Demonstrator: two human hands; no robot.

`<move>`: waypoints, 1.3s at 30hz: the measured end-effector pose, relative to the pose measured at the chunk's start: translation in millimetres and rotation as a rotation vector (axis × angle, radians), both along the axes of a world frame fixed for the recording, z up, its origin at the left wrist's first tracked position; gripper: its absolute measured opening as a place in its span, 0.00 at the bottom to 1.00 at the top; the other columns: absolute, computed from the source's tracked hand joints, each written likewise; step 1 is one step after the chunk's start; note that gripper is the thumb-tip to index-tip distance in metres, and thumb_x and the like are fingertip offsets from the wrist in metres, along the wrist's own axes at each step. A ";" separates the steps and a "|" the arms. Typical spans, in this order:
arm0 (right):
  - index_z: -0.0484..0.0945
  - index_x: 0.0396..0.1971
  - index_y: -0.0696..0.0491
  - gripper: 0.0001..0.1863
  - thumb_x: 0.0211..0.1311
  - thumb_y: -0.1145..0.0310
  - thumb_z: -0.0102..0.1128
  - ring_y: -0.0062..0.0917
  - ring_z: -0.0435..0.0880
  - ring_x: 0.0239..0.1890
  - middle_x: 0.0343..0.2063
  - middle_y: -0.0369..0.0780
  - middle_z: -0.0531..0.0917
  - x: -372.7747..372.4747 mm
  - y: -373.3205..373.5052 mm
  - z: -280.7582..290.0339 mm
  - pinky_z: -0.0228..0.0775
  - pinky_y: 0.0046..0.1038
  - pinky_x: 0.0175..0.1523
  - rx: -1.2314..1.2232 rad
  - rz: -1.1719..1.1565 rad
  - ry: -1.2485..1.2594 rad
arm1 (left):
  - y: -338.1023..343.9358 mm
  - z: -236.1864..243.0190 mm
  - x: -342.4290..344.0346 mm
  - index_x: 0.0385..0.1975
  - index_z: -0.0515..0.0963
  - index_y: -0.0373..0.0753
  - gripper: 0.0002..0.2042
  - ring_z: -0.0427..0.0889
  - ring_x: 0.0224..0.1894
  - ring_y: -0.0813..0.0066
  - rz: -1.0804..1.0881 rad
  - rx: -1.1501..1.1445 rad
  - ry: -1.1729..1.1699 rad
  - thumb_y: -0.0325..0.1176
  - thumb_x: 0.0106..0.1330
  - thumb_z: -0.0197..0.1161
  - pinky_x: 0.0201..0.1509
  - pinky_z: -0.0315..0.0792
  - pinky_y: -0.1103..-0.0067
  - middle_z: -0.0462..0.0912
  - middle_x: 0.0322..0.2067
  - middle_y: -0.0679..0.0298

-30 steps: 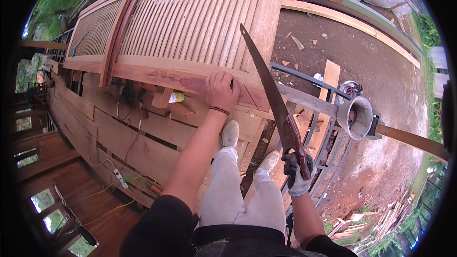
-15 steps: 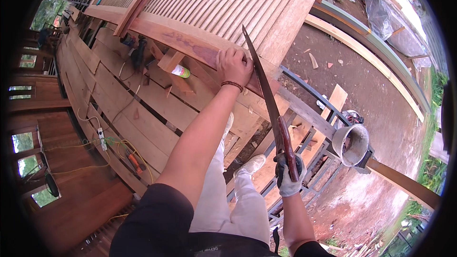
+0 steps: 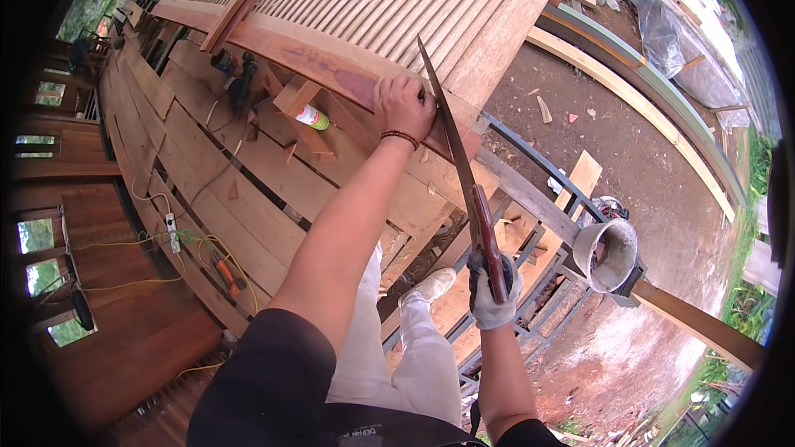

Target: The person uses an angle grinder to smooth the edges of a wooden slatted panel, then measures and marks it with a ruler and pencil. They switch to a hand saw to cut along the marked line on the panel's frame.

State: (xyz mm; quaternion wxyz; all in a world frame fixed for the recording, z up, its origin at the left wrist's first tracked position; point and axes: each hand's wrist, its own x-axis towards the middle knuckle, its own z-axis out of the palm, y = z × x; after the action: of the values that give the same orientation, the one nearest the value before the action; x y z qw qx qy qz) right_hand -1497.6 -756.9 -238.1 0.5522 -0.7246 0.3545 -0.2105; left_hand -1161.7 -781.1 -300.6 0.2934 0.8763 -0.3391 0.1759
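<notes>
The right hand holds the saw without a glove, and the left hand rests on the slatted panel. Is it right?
No: in the head view the right hand wears a glove. That hand holds the saw; the left hand rests on the slatted panel.

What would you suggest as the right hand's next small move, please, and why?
Perhaps settle the saw lightly onto the edge of the louvered panel: the gloved right hand grips it, it crosses that edge in view, and the bare left hand rests on the panel close beside. Whether the saw already touches, I cannot tell.

Saw handle (image 3: 487, 236) red-brown; slatted panel (image 3: 373, 16) tan, striped.
</notes>
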 end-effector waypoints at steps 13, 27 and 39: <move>0.78 0.40 0.60 0.11 0.55 0.77 0.60 0.32 0.84 0.27 0.25 0.43 0.84 34.3 7.0 13.2 0.75 0.28 0.35 -0.097 -0.073 -0.058 | 2.9 -1.5 0.1 0.19 0.73 0.42 0.07 0.74 0.40 0.57 0.002 0.002 -0.003 0.35 0.51 0.64 0.51 0.65 0.64 0.76 0.28 0.61; 0.79 0.33 0.57 0.05 0.55 0.76 0.60 0.32 0.83 0.24 0.22 0.45 0.82 -11.1 26.2 -5.5 0.75 0.29 0.34 0.011 -0.097 -0.001 | 9.5 0.8 -2.9 0.18 0.73 0.42 0.07 0.74 0.40 0.56 0.006 -0.023 0.042 0.34 0.51 0.64 0.52 0.66 0.63 0.75 0.28 0.60; 0.78 0.33 0.60 0.06 0.55 0.76 0.61 0.32 0.82 0.23 0.22 0.45 0.81 -16.5 28.2 -13.6 0.74 0.30 0.33 0.001 -0.089 -0.022 | 5.0 3.8 5.2 0.18 0.73 0.41 0.08 0.74 0.40 0.55 0.007 -0.031 0.057 0.35 0.52 0.64 0.53 0.66 0.63 0.76 0.27 0.59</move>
State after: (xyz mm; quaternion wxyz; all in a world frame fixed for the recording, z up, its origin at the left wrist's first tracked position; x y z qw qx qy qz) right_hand -1514.1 -728.8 -251.7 0.5466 -0.7055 0.3804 -0.2426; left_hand -1156.5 -776.1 -296.8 0.3160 0.8774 -0.3249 0.1570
